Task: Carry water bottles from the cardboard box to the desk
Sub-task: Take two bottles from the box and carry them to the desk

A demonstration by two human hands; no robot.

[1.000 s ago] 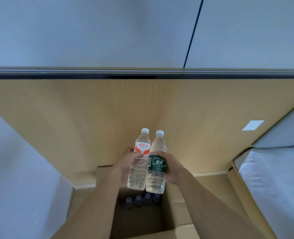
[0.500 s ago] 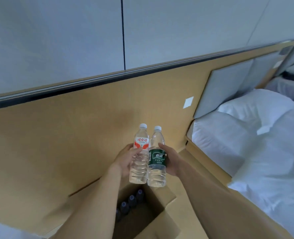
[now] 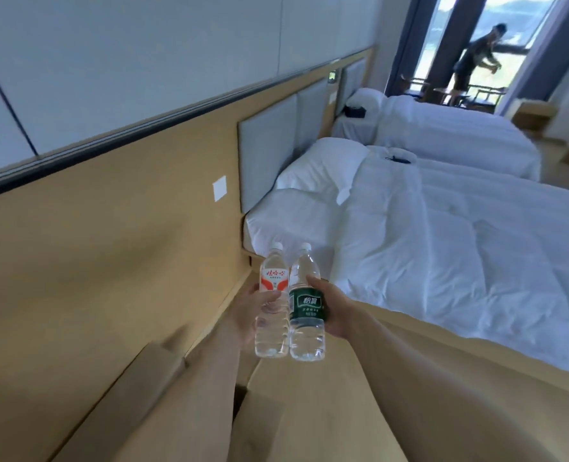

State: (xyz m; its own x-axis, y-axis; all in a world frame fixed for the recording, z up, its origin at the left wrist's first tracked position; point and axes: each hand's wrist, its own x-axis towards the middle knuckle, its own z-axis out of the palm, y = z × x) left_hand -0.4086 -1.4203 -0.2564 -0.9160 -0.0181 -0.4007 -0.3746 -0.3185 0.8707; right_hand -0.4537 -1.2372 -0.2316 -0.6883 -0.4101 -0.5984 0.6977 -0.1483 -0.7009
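My left hand (image 3: 246, 315) grips a clear water bottle with a red and white label (image 3: 272, 305). My right hand (image 3: 334, 308) grips a second clear bottle with a dark green label (image 3: 307, 308). Both bottles stand upright, side by side and touching, held out in front of me above the floor. The cardboard box (image 3: 163, 371) lies below my forearms at the bottom of the view; only its flaps show and its inside is hidden. No desk is in sight.
A wood-panelled wall (image 3: 93, 261) runs along the left. A white bed (image 3: 443, 248) fills the right, with a second bed (image 3: 449, 131) behind it. Far back, a person (image 3: 473, 58) stands by the window near chairs.
My view has swung to the right, away from the box toward the beds. Both hands keep hold of the bottles, which stay together in front of me. The bottles in the box have dropped out of sight.
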